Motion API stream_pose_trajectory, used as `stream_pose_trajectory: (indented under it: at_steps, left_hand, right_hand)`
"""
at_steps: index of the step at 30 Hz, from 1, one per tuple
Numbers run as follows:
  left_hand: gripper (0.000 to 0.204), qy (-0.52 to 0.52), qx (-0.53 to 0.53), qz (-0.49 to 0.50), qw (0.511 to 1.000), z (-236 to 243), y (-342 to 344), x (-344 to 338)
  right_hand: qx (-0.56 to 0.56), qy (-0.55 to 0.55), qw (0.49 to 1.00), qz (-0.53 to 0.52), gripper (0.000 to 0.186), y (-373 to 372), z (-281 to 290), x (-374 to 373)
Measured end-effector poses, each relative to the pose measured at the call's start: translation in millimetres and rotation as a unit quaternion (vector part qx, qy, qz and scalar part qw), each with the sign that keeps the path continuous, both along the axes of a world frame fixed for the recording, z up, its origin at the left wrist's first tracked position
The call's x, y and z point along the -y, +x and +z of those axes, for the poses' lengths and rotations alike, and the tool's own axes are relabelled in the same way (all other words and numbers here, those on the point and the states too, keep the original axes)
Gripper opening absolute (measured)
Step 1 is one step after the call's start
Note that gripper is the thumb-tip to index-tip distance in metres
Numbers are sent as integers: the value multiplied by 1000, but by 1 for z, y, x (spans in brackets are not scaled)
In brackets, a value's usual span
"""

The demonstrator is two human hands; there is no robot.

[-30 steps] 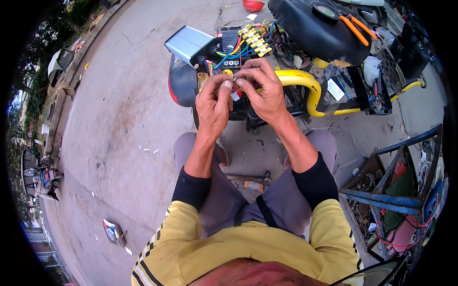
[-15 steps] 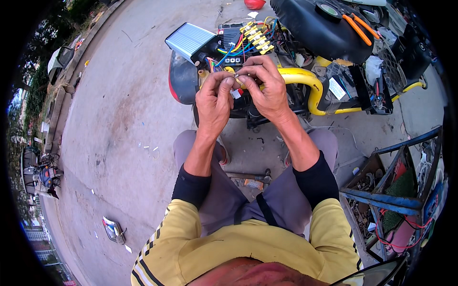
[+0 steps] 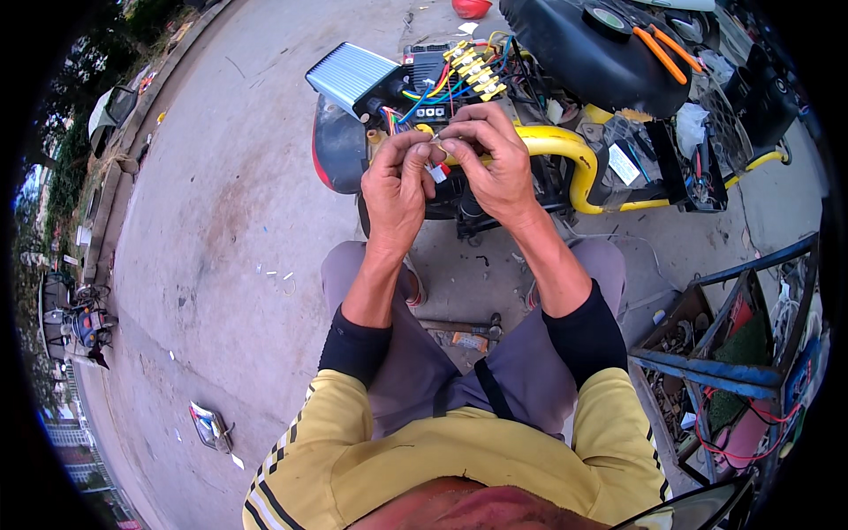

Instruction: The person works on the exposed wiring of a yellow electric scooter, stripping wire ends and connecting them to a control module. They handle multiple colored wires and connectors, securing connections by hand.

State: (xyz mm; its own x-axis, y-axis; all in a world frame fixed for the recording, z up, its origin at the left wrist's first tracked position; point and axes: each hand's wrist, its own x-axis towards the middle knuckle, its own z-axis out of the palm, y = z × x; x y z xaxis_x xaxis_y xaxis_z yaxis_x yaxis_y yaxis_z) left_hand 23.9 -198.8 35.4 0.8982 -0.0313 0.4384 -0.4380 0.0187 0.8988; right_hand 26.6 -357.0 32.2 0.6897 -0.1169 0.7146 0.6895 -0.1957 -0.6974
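Note:
My left hand (image 3: 397,181) and my right hand (image 3: 495,163) meet fingertip to fingertip in front of the vehicle's frame. Both are closed in a pinch on a thin wire (image 3: 436,140), of which only a short pale bit shows between the fingers. A red and white connector (image 3: 438,171) hangs just below the left fingers. Behind the hands, coloured wires (image 3: 389,117) run from a silver finned controller box (image 3: 352,74). Beyond them lies a row of yellow terminals (image 3: 475,71) with wires attached.
A yellow tube frame (image 3: 579,168) curves to the right. On the black seat (image 3: 565,53) rest orange-handled pliers (image 3: 662,55) and a tape roll (image 3: 608,21). A hammer (image 3: 491,328) lies on the ground between my feet. A blue metal rack (image 3: 715,371) stands at the right.
The fingertips have shifted very slightly around the wire. Both hands keep their pinch, and everything around them stays in place.

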Motion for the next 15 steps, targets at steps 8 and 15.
stream_pose_trajectory:
  at_steps: [8, 15]
  left_hand:
    - [19, -14, -6, -45, 999, 1, -4, 1]
    - [19, 4, -32, -22, 999, 5, -3, -3]
  right_hand:
    - [-7, -2, 1000, -7, 13, 1, -1, 1]
    - [-8, -51, 999, 8, 16, -4, 7, 5]
